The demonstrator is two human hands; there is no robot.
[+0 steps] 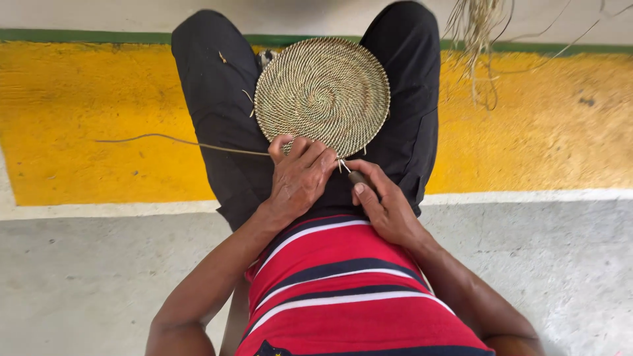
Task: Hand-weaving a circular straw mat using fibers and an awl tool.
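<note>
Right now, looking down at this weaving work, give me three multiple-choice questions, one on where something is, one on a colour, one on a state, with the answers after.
1. Where does the round coiled woven mat rest?
A. On the person's lap
B. On the grey floor
C. On a table

2. What colour is the wide floor band beyond the knees?
A. Blue
B. Yellow
C. Red

3. How is the right hand occupied?
A. Flat and open on the floor
B. Closed around a dark-handled tool at the mat's edge
C. Raised, holding nothing

Answers: 1 A, the mat lies across the dark trousers, its near edge pinched by the left hand. 2 B, the band is yellow with a green strip beyond. 3 B, the fingers wrap the handle, the metal tip at the rim.
</note>
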